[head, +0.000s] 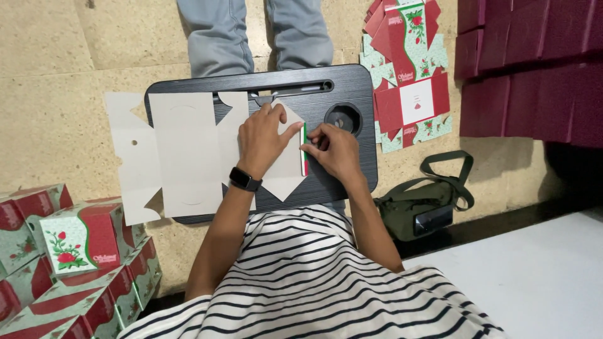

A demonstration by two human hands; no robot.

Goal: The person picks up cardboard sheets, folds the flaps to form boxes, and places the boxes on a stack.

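Red-and-mint folded cartons (69, 251) with a rose print, stacked at far left on the tiled floor (50, 94). Next to them, across the black lap tabletop (352, 81), an unfolded carton blank (188, 154) lying plain side up, its left panels hanging past the tabletop's edge. Left hand (267, 141), smartwatch (245, 179) at the wrist, pressed flat and spread on the blank's right-hand panel, pinning it down. Right hand (333, 150) just beside, fingers pinched on the narrow side flap (304, 149) turned up at the blank's right edge, enough to show its red, green and white printed face. Hands close together, nearly touching, one flat and one clamped on the flap.

For a clean crease, probably best: keep the left palm tight against the score line, run the pinching fingers along the whole flap instead of bending one spot, hold the flap square to the panel so the edges meet later. Likely risk: a skewed fold or a torn corner if pulled too hard.

Farther right, a round cup recess (343, 118) in the tabletop, then a pile of flat printed blanks (408, 69) on the floor, an olive strap bag (421, 210) below them, dark red panels (534, 63) at far right. At top, a second person's legs in grey trousers (251, 31). Striped shirt (301, 276) in the foreground.
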